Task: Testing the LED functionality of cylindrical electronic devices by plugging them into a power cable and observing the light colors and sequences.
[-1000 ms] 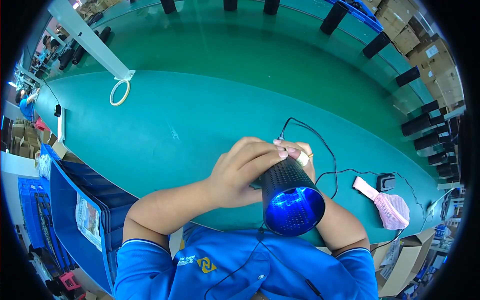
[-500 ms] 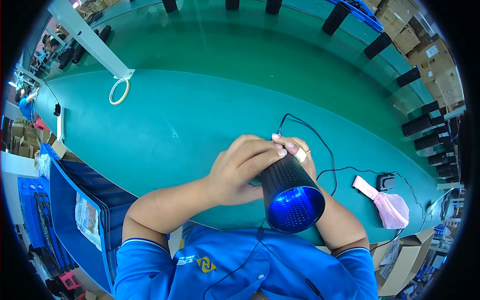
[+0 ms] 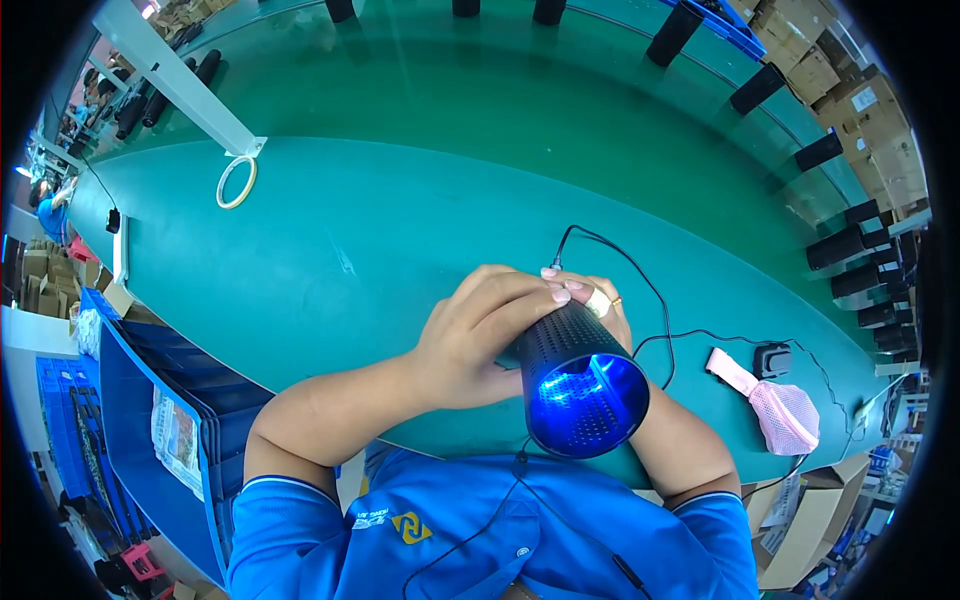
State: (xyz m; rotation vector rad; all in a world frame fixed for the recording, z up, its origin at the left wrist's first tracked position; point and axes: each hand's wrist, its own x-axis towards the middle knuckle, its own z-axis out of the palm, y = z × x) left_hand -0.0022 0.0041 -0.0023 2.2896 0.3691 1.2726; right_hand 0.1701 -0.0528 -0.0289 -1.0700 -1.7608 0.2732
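Note:
A black perforated cylinder (image 3: 560, 345) is tilted so its open end faces me, and blue light glows inside it. My left hand (image 3: 480, 335) wraps round its left side near the far end. On the far right side my right hand (image 3: 598, 298), with a ring and a pale wrap on one finger, grips the same end. Both hands are closed on it. A black cable (image 3: 645, 282) meets that far end beside the right fingertips and loops to the right over the green table (image 3: 330, 310). How the cable joins the cylinder is hidden by my fingers.
A pink mesh pouch (image 3: 785, 415) and a black adapter (image 3: 771, 361) lie at the right. Behind stands a white post (image 3: 185, 85) with a tape roll (image 3: 237, 182) at its foot. Stacked blue bins (image 3: 165, 450) are at my left. More black cylinders (image 3: 757, 88) line the far side.
The cylinder's open end has risen slightly, and the blue light inside looks brighter. Both hands keep nearly the same hold.

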